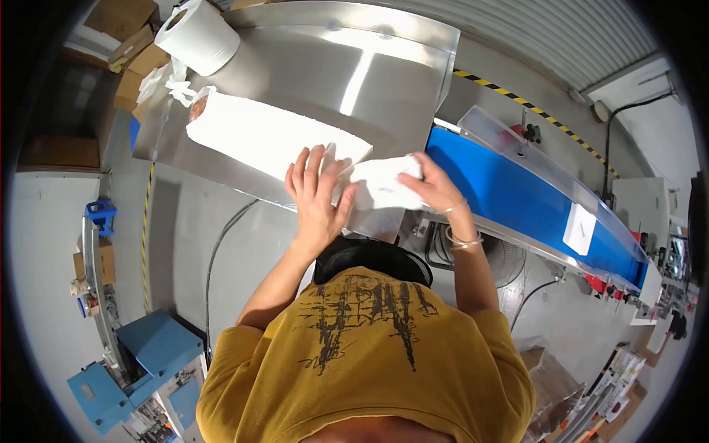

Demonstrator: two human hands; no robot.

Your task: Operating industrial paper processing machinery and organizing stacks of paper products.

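Observation:
My right hand [436, 184] pinches a small white flat packet [386, 183] by its right side, over the near right corner of the steel table [310, 66]. A small dark mark shows on its face. Beside it, my left hand [319, 193] has its fingers spread, the fingertips at the near right end of a long white row [258, 136]. That row looks like many thin pieces set side by side, but glare hides the detail. At the row's far left end sits a brownish object [197, 109], partly covered.
A blue conveyor belt [487, 181] with a clear side guard runs off to the right, carrying another white packet [580, 229]. On the table's far left stands a large white roll [199, 37]. A fan [502, 262] is under the conveyor. Cardboard boxes [136, 74] lie beyond the table.

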